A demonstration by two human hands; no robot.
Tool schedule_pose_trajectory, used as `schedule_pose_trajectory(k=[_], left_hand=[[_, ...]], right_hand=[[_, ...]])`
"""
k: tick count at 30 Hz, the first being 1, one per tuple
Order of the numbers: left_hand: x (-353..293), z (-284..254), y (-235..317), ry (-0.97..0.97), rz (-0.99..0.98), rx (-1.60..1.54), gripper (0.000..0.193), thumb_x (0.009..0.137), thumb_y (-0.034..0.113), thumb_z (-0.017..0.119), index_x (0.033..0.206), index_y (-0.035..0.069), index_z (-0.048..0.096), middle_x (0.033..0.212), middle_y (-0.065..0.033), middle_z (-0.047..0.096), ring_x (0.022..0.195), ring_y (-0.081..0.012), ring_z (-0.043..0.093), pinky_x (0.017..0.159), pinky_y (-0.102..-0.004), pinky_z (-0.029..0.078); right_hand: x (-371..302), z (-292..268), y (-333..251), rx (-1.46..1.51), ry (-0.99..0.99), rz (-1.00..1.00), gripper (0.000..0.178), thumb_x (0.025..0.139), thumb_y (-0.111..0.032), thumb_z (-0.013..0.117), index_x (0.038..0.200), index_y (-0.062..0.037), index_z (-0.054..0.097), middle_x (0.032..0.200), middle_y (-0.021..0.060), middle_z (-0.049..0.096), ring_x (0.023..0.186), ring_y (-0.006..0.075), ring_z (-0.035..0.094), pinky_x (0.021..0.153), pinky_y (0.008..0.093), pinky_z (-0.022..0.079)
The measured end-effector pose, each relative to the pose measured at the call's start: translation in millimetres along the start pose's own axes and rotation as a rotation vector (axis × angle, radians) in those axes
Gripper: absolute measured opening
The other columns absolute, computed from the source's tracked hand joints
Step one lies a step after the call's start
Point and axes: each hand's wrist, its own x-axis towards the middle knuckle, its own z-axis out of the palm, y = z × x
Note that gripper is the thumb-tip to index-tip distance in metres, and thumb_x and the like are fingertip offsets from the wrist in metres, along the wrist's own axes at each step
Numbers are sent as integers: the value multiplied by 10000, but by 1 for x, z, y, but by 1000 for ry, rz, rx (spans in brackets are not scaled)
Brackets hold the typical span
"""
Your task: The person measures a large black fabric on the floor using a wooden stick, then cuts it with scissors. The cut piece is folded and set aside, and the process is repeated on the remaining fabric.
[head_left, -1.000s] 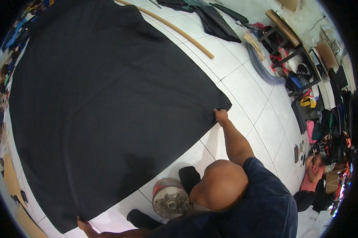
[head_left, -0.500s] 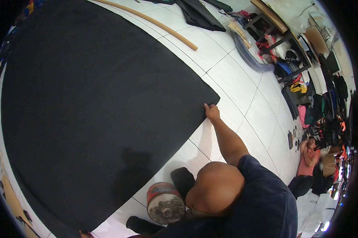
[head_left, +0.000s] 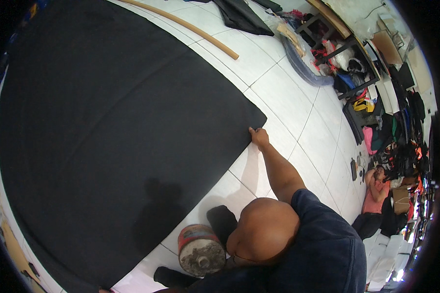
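A very large sheet of black fabric [head_left: 108,132] lies spread over the white tiled floor. My right hand [head_left: 259,137] pinches its near edge a little short of the right corner, thumb on top and the other fingers curled at the edge. At the sheet's near left corner, just a sliver of my left hand [head_left: 105,290] shows at the picture's lower border; its fingers are mostly cut off from view. Between my dark-covered feet [head_left: 170,277] stands a round, worn reddish weight [head_left: 202,253] with a grey, cement-like top and a central knob. It is apart from both hands.
A long tan tube [head_left: 195,29] lies beyond the fabric's far right edge. Folded black cloth [head_left: 242,18] is farther back. Along the right stand a cluttered dark rack [head_left: 347,58] and heaps of goods. A person in a pink top [head_left: 376,193] reclines on the floor there.
A long, shallow ripple now runs across the far part of the black fabric. The view has shifted slightly. My right hand keeps its hold near the corner.
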Motion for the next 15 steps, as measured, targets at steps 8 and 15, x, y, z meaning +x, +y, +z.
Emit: schedule_pose_trajectory(k=[8,15], left_hand=[[3,-14,-13,26,-11,20,427,893,98,640,1302,-19,608,1208,-167,685,1144,-316,633,1016,-400,485],[-4,-12,-12,8,33,33,423,896,105,637,1301,-14,611,1201,-162,688,1135,-310,637,1008,-397,491]], right_hand=[[-21,-14,-26,-167,272,-258,648,895,-420,719,1381,-48,505,1422,243,511,1308,389,516,1053,473,461],[19,-7,-37,-388,-20,-250,843,977,-667,443,1600,-126,268,1653,187,219,1529,363,213,1184,579,281]])
